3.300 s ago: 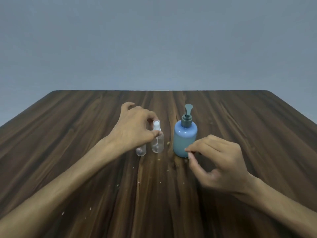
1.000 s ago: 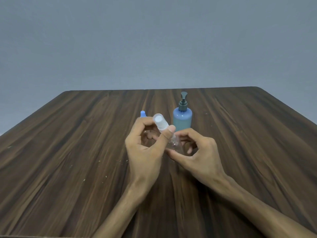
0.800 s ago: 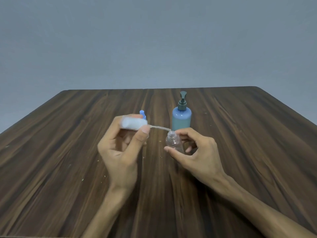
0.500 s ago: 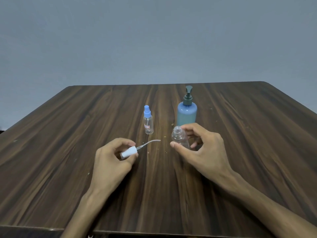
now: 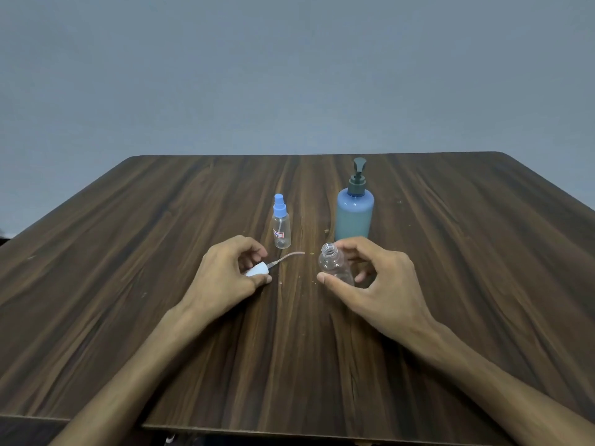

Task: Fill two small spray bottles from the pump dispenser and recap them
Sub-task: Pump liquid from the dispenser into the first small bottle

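Observation:
My right hand (image 5: 376, 284) grips a small clear bottle (image 5: 333, 267) whose neck is open, held upright just above or on the table. My left hand (image 5: 225, 275) pinches the white spray cap (image 5: 257, 270), low at the table, its thin dip tube (image 5: 289, 256) pointing right. A second small clear spray bottle with a blue cap (image 5: 281, 224) stands upright behind the left hand. The blue pump dispenser (image 5: 354, 210) with a dark pump head stands behind the right hand.
Everything sits on a dark wooden table (image 5: 128, 252) with a grey wall behind. Small crumbs dot the wood between the hands. The table's near edge (image 5: 289, 429) runs close under my forearms.
The white cap came off the clear bottle and my left hand carried it left and down to the table. My right hand kept hold of the open bottle.

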